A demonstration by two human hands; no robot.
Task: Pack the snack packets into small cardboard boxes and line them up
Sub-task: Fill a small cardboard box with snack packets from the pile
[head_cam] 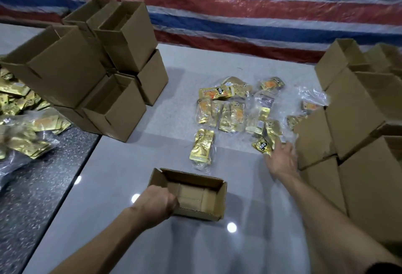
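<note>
One brown cardboard box [219,199], roughly fourteen gold snack packets [201,147], grey tabletop [130,165].
Left hand [156,203] grips box wall; right hand [281,160] spread open, empty.

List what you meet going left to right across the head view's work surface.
Heap of gold packets → left stack of open boxes → loose packets mid-table → right stack of boxes.

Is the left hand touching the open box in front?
Touching. The head view shows the left hand gripping the left wall of the open box, fingers curled over its edge.
</note>
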